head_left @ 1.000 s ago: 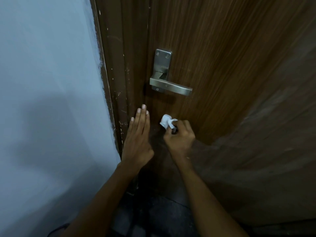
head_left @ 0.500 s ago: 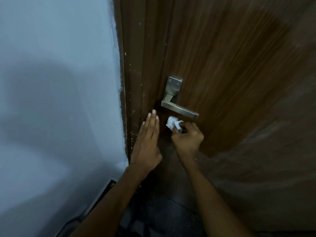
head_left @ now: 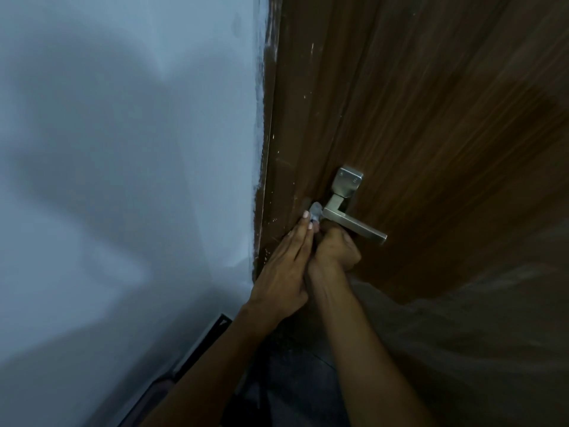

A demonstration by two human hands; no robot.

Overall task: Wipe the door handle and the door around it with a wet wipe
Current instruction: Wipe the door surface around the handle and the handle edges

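Fingers (head_left: 300, 234) of the left hand (head_left: 281, 272) lie straight and close together, flat against the door (head_left: 431, 118) by its frame edge, gripping nothing, while the right hand (head_left: 335, 251) beside them is curled tight around a crumpled wet wipe (head_left: 315, 211). That wipe pokes out just above the left fingertips and touches the inner end of the metal door handle (head_left: 354, 224), whose lever runs away to the right, just above the right knuckles. To the left of both hands stands a pale wall (head_left: 123, 149).
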